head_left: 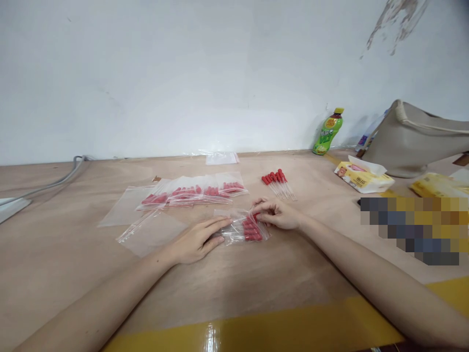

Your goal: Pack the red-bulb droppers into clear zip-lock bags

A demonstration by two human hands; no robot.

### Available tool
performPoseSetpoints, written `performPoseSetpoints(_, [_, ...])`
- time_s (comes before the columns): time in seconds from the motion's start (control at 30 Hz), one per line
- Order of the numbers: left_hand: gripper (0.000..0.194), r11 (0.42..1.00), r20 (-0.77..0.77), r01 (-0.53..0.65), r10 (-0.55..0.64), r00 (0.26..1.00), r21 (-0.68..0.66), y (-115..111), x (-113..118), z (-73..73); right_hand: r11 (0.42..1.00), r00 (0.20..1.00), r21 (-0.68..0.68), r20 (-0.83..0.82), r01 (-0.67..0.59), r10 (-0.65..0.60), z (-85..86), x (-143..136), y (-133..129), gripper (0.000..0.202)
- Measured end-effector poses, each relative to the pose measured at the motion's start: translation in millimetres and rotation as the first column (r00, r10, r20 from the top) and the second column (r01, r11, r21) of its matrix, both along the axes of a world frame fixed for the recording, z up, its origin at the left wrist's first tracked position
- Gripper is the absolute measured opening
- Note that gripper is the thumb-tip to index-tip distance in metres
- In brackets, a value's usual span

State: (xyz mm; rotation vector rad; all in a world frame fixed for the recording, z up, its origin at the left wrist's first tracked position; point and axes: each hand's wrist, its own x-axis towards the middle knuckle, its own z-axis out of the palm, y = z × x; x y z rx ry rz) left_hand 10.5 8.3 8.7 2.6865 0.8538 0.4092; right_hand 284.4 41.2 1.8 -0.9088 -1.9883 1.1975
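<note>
Left hand (pixel 200 239) flat with fingers nearly together, right hand (pixel 276 213) pinched narrow on the pouch (pixel 234 233) — droppers (pixel 252 231) inside, red bulbs rightward.
From the left, the cable (pixel 65 178) runs at the table's far edge, well apart from the pouch; closer, flat bags (pixel 152 233) lie just left of it and overlapping filled bags (pixel 188 190) beyond it, up to its far side, so room there is tight. The left hand presses its left end, the right its right edge. On the pouch's near side a broad stretch of table (pixel 220 288) reaches the yellow tape (pixel 220 325) — the widest room. Beyond it to the right lie loose droppers (pixel 278 183); farther right, the bottle (pixel 328 133), tissues (pixel 362 178) and tote (pixel 421 142).
</note>
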Motion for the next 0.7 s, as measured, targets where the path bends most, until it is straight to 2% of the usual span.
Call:
performPoseSetpoints(0.1, [0.043, 1.000, -0.003, -0.017, 0.017, 1.000, 0.002, -1.0, -0.3, 0.5, 0.990, 0.988, 0.053, -0.087, 0.133, -0.128, -7.0, -1.3, 2.3, 0.028])
performPoseSetpoints(0.17, [0.043, 1.000, 0.003, -0.030, 0.030, 1.000, 0.009, -1.4, -0.4, 0.3, 0.976, 0.967, 0.023, -0.140, 0.216, -0.211, -11.5, -1.4, 3.4, 0.033])
performPoseSetpoints(0.23, [0.044, 0.999, 0.008, -0.043, 0.043, 0.999, 0.013, -1.6, -0.3, -0.1, 0.970, 0.962, -0.099, -0.141, 0.221, -0.234, -13.8, -0.5, 3.9, 0.040])
performPoseSetpoints(0.33, [0.045, 0.999, 0.006, -0.054, 0.054, 0.999, 0.011, -1.7, 0.0, -0.4, 0.939, 0.974, -0.300, -0.102, 0.166, -0.204, -13.1, 1.2, 4.1, 0.046])
performPoseSetpoints(0.43, [0.044, 0.998, -0.002, -0.055, 0.055, 0.998, 0.010, -1.9, -0.2, -0.6, 0.908, 0.961, -0.361, -0.095, 0.211, -0.261, -11.7, -0.7, 4.4, 0.043])
performPoseSetpoints(0.53, [0.043, 0.999, -0.008, -0.047, 0.047, 0.999, 0.015, -1.6, -0.7, -1.2, 0.881, 0.921, -0.345, -0.101, 0.322, -0.376, -12.5, -7.8, 3.1, 0.037])
performPoseSetpoints(0.6, [0.042, 0.999, -0.008, -0.044, 0.044, 0.999, 0.019, -1.0, -0.9, -1.7, 0.888, 0.903, -0.257, -0.103, 0.381, -0.417, -13.0, -12.5, 1.0, 0.034])
performPoseSetpoints(0.7, [0.041, 0.999, -0.005, -0.045, 0.045, 0.999, 0.028, -0.1, -1.1, -2.5, 0.941, 0.942, -0.138, -0.090, 0.308, -0.322, -11.4, -13.0, -1.7, 0.029])
